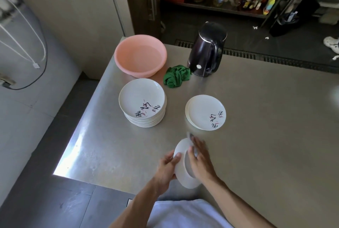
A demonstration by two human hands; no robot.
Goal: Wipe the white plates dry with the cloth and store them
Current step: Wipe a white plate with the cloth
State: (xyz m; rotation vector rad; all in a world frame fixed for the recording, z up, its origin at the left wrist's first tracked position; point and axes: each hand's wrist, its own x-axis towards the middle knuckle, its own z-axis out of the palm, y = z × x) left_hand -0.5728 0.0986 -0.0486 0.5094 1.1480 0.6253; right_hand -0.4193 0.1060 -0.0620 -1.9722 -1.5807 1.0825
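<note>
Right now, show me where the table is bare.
Bare steel: right of the short plate stack and kettle, and left of the held plate up to the tall stack. Crowded: basin, green cloth and kettle sit close together.

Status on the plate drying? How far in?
Done: probably the short stack, though nothing shows which stack is dried. In hand: one plate tilted between the left hand and right hand; the green cloth lies untouched by the kettle. Left: likely the tall stack, plus storing.
</note>
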